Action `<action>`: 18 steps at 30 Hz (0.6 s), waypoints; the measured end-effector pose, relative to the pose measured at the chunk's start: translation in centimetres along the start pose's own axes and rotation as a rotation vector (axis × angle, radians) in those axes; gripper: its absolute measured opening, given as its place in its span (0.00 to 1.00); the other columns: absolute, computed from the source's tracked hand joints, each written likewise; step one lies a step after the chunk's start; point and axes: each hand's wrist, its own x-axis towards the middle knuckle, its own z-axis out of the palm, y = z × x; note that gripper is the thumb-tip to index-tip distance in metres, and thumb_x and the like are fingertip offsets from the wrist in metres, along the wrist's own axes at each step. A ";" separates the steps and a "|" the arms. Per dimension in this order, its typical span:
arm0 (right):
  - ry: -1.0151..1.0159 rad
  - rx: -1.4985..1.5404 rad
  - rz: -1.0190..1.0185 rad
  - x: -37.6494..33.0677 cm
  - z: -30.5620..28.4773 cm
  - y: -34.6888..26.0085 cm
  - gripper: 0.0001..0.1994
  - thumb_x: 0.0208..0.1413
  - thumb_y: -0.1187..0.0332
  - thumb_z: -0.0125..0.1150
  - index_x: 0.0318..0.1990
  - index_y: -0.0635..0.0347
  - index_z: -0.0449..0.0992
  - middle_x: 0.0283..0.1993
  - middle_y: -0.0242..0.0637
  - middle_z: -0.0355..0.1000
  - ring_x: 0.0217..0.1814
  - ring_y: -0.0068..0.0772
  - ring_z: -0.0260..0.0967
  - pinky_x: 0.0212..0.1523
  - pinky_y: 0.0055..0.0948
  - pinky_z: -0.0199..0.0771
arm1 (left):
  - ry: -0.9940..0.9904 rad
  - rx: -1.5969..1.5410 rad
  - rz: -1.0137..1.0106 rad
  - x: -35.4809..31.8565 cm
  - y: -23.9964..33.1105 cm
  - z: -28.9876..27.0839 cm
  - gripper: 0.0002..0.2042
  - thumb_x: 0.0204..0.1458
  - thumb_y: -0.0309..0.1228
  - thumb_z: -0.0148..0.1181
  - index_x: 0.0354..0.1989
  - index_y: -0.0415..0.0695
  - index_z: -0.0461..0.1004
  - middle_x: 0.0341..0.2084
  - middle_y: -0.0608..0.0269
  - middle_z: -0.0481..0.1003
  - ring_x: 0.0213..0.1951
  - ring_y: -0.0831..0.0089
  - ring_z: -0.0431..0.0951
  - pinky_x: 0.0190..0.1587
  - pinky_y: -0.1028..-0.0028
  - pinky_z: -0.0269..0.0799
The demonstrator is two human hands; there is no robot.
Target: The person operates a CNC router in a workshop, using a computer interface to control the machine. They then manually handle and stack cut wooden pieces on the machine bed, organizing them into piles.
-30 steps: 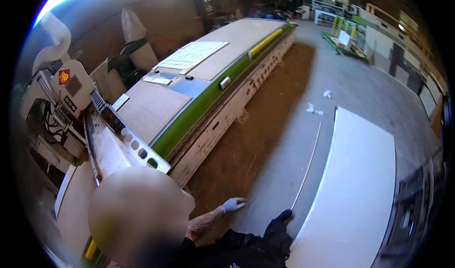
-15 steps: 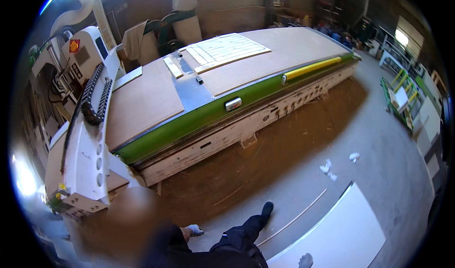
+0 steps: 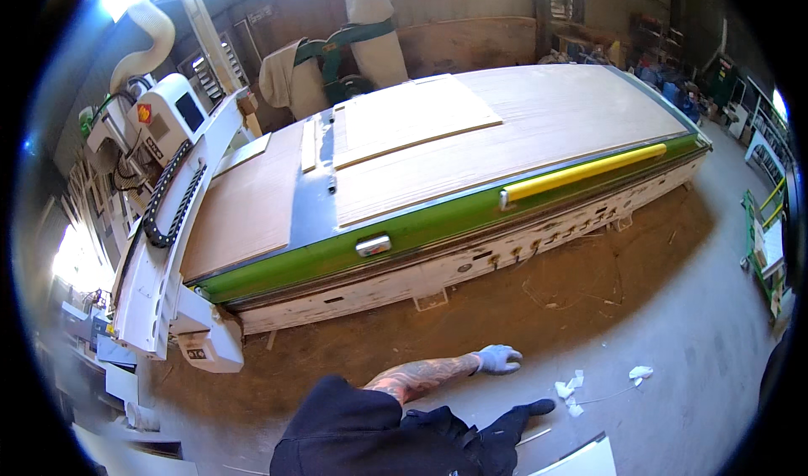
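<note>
The machine (image 3: 446, 228) runs from the left side to well right of the middle, across the dusty floor (image 3: 353, 337). At its left end a pale hose (image 3: 157, 42) rises above a white gantry (image 3: 194, 211), which carries a black cable chain (image 3: 151, 215). Just right of the gantry, a brown board (image 3: 240, 223) lies flat on the bed. Next come a narrow slat (image 3: 310, 145), bags (image 3: 366, 5) behind the bed, and a small silver box (image 3: 373, 245) on the green front edge. A pale panel (image 3: 417, 118) rests on a longer brown board (image 3: 572, 122), which covers the bed's right part.

In front of the machine, a dark sleeve (image 3: 337, 417) and forearm (image 3: 425, 377) lead right to the gloved left hand (image 3: 499, 359). It shows over the floor, apart from the machine; its fingers are released, loosely bent, with nothing seen in them. The right hand is out of view, so I cannot tell how its fingers stand.

Below the left hand are a dark shoe (image 3: 536, 408) and a thin rod (image 3: 534, 436); then white scraps (image 3: 569, 389) and a white board (image 3: 585, 461), cut by the lower edge. A yellow tube (image 3: 589, 175) lies along the machine's green edge. At far right stands a green trolley (image 3: 755, 278).
</note>
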 end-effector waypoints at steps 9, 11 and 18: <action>0.134 0.140 -0.135 38.7 -17.2 -27.6 0.14 0.62 0.62 0.57 0.35 0.66 0.77 0.28 0.28 0.69 0.29 0.21 0.62 0.27 0.28 0.63 | -0.326 0.010 -0.400 29.9 0.3 -0.3 0.24 0.59 0.50 0.49 0.47 0.42 0.78 0.48 0.46 0.78 0.51 0.46 0.76 0.55 0.56 0.70; 0.175 0.202 -0.235 48.5 -21.2 -35.9 0.14 0.61 0.62 0.58 0.35 0.67 0.77 0.28 0.29 0.69 0.29 0.20 0.63 0.28 0.29 0.64 | -0.243 0.042 -0.385 33.8 0.8 -0.4 0.23 0.57 0.52 0.53 0.49 0.47 0.79 0.46 0.49 0.79 0.49 0.50 0.78 0.53 0.59 0.72; 0.180 0.036 -0.526 74.7 -29.6 -73.4 0.13 0.59 0.67 0.56 0.40 0.70 0.79 0.34 0.39 0.77 0.36 0.26 0.69 0.39 0.32 0.70 | -0.318 -0.128 -0.823 59.4 1.3 -1.4 0.24 0.55 0.54 0.59 0.48 0.47 0.82 0.36 0.62 0.82 0.37 0.65 0.78 0.42 0.66 0.73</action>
